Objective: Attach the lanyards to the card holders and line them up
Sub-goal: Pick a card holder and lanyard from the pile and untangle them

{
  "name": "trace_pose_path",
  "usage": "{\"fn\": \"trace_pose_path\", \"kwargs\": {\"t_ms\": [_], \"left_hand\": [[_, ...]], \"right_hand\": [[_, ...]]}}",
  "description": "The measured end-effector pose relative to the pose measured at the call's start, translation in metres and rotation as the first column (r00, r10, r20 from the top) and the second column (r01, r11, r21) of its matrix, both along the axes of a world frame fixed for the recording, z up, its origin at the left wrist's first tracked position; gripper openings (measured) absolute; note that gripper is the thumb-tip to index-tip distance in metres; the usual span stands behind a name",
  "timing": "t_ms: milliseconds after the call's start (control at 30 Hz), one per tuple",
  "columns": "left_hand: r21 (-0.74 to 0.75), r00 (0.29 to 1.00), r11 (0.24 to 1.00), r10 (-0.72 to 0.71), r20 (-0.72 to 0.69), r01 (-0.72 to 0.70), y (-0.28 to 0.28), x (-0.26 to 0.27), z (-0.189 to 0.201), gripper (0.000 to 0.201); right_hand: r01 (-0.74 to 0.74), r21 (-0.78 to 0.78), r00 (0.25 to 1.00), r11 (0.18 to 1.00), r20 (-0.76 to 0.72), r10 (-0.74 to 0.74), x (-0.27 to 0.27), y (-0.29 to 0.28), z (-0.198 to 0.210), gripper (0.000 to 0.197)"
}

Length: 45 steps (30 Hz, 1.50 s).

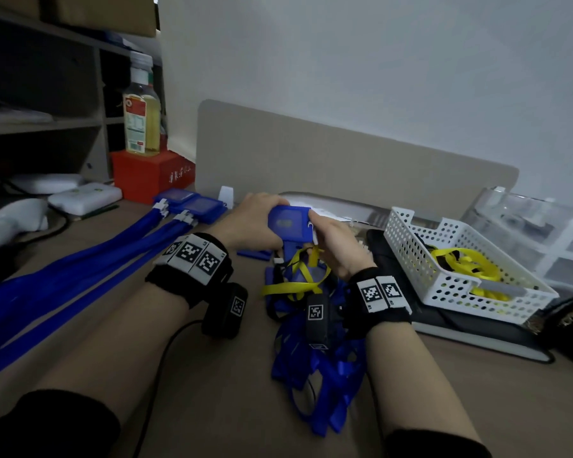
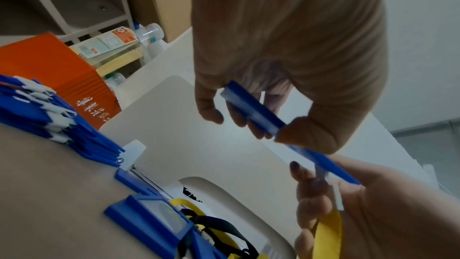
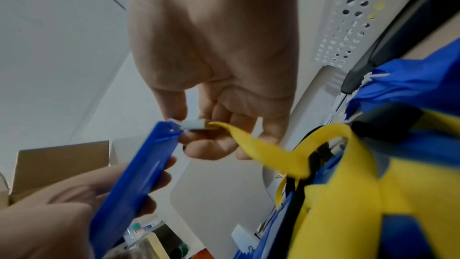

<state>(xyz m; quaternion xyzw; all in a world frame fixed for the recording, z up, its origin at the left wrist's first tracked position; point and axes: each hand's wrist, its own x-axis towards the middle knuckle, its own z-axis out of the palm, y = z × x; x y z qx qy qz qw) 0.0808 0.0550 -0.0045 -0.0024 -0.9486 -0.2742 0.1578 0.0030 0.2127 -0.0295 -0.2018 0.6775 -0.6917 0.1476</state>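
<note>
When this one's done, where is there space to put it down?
Bare desk lies between the lined-up blue lanyards and the tangled pile. It is crowded on the right around the basket.

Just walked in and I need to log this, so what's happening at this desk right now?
A person is clipping a lanyard onto a card holder. The left hand grips a blue plastic card holder above the desk, while the right hand pinches the white plastic clip of a yellow ribbon lanyard against the holder's top edge. Finished blue holders with blue lanyards lie lined up on the left; more yellow lanyards wait in a white perforated basket.
</note>
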Motion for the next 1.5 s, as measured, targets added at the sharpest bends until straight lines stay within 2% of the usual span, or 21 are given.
{"fn": "trace_pose_path", "kwargs": {"t_ms": [133, 233, 333, 400, 500, 600, 700, 767, 933, 1033, 1133, 1200, 1300, 1400, 1500], "left_hand": [[0.166, 1.0, 0.986, -0.004, -0.012, 0.006, -0.004, 0.003, -0.001, 0.068], [0.334, 1.0, 0.942, -0.026, -0.01, 0.028, -0.004, 0.006, -0.001, 0.06], [0.383, 0.999, 0.923, -0.044, -0.007, 0.043, -0.001, 0.01, 0.001, 0.055], [0.311, 0.999, 0.95, -0.035, -0.005, 0.035, 0.0, 0.012, 0.004, 0.068], [0.082, 1.0, 0.997, -0.003, 0.013, 0.002, -0.002, 0.015, 0.007, 0.077], [-0.102, 1.0, 0.995, 0.023, 0.016, -0.021, -0.005, 0.018, 0.012, 0.077], [-0.226, 0.998, 0.972, 0.057, 0.0, -0.056, -0.006, 0.022, 0.016, 0.067], [-0.217, 0.998, 0.974, 0.067, 0.014, -0.063, -0.008, 0.022, 0.018, 0.067], [-0.017, 0.998, 0.998, 0.062, -0.004, -0.062, -0.014, 0.021, 0.019, 0.05], [-0.044, 0.997, 0.997, 0.069, -0.018, -0.069, -0.017, 0.02, 0.018, 0.051], [-0.075, 0.995, 0.993, 0.093, -0.033, -0.095, -0.023, 0.02, 0.02, 0.052], [-0.109, 0.994, 0.989, 0.097, -0.042, -0.102, -0.028, 0.023, 0.022, 0.062], [-0.256, 0.996, 0.963, 0.083, -0.024, -0.087, -0.032, 0.028, 0.025, 0.079], [-0.442, 0.997, 0.894, 0.063, -0.048, -0.078, -0.032, 0.029, 0.025, 0.075], [-0.585, 0.995, 0.807, 0.036, -0.097, -0.086, -0.029, 0.025, 0.024, 0.071]], "right_hand": [[-0.031, -0.083, 0.999, 0.996, 0.039, 0.034, 0.002, -0.005, -0.005, 0.031], [-0.065, -0.137, 0.993, 0.988, 0.086, 0.078, 0.004, -0.008, -0.005, 0.034], [-0.064, -0.222, 0.987, 0.973, 0.13, 0.094, 0.006, -0.01, -0.002, 0.033], [-0.063, -0.244, 0.985, 0.968, 0.141, 0.1, 0.007, -0.01, 0.001, 0.033], [-0.051, -0.211, 0.991, 0.976, 0.113, 0.076, 0.008, -0.008, 0.003, 0.035], [-0.055, -0.182, 0.992, 0.982, 0.102, 0.074, 0.009, -0.006, 0.001, 0.039], [-0.044, -0.135, 0.996, 0.99, 0.07, 0.054, 0.01, -0.008, 0.0, 0.041], [-0.031, -0.134, 0.997, 0.99, 0.067, 0.04, 0.011, -0.011, 0.0, 0.041], [-0.043, -0.191, 0.992, 0.981, 0.112, 0.065, 0.011, -0.015, 0.001, 0.039], [-0.054, -0.192, 0.988, 0.98, 0.132, 0.08, 0.008, -0.015, -0.001, 0.035], [-0.082, -0.274, 0.964, 0.958, 0.224, 0.146, 0.005, -0.013, -0.002, 0.027], [-0.08, -0.281, 0.959, 0.956, 0.24, 0.15, 0.003, -0.013, 0.0, 0.021], [-0.017, -0.118, 0.991, 0.993, 0.132, 0.033, 0.006, -0.015, 0.001, 0.017], [0.052, 0.048, 0.996, 0.997, -0.071, -0.049, 0.012, -0.015, 0.001, 0.028], [0.137, 0.1, 0.969, 0.986, -0.22, -0.112, 0.013, -0.016, 0.002, 0.035]]}}
